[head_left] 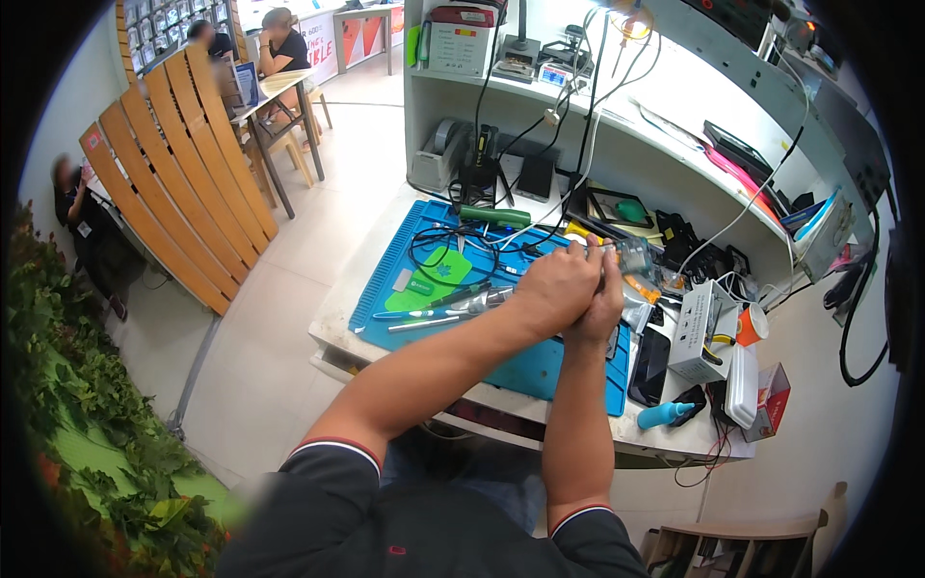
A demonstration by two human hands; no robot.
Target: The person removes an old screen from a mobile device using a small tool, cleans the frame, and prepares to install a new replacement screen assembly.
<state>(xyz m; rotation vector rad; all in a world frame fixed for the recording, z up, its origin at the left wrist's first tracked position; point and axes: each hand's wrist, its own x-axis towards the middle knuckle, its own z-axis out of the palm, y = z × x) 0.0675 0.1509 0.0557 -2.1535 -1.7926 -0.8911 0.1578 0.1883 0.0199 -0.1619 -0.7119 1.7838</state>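
Both hands meet over the right half of a blue work mat (520, 376). My left hand (557, 287) is closed, its fingers bent against those of my right hand (599, 306), which is closed too. Whatever the fingertips pinch is small and mostly hidden; I cannot make it out. Just beyond them lies a clear plastic item (633, 253) among yellow and orange pieces. Left of the hands, the mat carries a green flat sheet (438, 279), a coiled black cable (421, 252), a blue-handled brush (409, 314) and a silver rod (424, 325). A green-handled tool (494, 216) rests at the mat's far edge.
To the right are a black phone (649, 364), a light-blue bottle (665, 414), a white box (696, 332), an orange cup (753, 325) and a white case (741, 386). Cables hang from the shelf (617, 101). A slatted wooden partition (183, 173) stands left; people sit beyond.
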